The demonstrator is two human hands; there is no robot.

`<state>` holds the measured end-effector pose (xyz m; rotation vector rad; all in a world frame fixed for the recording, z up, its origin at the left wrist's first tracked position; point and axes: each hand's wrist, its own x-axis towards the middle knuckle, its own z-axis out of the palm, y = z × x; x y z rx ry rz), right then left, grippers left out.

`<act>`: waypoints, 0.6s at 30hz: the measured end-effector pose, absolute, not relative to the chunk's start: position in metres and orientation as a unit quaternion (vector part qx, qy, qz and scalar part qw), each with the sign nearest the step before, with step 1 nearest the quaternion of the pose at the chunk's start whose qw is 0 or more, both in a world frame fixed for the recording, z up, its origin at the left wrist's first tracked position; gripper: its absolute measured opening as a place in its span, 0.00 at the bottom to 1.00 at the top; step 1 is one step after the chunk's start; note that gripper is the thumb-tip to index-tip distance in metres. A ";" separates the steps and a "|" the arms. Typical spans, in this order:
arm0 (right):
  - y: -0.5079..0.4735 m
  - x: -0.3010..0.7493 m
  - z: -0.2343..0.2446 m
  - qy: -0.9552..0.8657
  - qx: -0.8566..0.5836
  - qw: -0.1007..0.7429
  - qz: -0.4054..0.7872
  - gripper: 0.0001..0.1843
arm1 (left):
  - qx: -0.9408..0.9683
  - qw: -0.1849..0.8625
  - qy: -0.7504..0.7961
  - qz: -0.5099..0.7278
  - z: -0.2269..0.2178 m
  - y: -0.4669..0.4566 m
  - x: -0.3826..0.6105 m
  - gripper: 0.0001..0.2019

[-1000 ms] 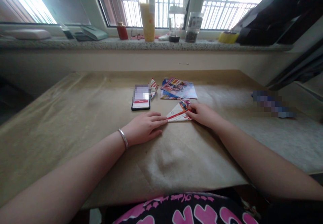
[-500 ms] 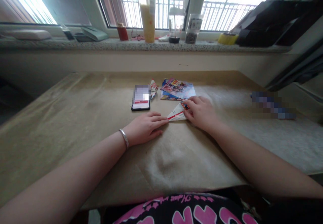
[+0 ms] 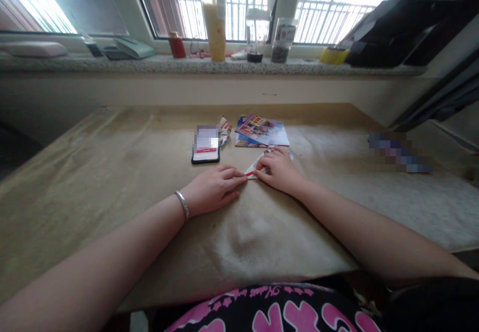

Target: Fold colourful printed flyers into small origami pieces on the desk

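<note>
A folded piece of printed paper (image 3: 253,167), white with red and colour print, lies on the brown paper-covered table (image 3: 112,172). My left hand (image 3: 213,188) rests flat with fingers stretched out, fingertips pinning the paper's left point. My right hand (image 3: 279,169) lies on top of the paper with fingers curled down, pressing it and hiding most of it. A silver bracelet (image 3: 183,204) circles my left wrist.
A black phone (image 3: 205,146) lies just behind my left hand. A small folded paper shape (image 3: 224,128) and a stack of printed sheets (image 3: 262,132) lie beyond. A blurred object (image 3: 398,151) sits at the right. The windowsill (image 3: 112,65) holds cups, jars and boxes.
My right hand has slid leftward across the folded paper, from its right end to nearly its left tip, covering most of it. My left hand has stayed in place.
</note>
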<state>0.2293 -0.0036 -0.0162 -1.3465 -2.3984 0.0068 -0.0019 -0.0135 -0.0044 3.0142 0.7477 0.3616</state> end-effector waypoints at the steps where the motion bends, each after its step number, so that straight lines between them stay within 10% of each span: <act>1: -0.001 0.230 -0.018 -0.856 -0.479 0.196 0.008 0.12 | 0.964 0.008 0.241 0.112 -0.004 -0.014 -0.002 0.19; 18: 0.007 0.232 -0.023 -0.844 -0.499 0.186 0.058 0.11 | 0.966 -0.049 0.234 0.096 -0.002 -0.017 0.002 0.18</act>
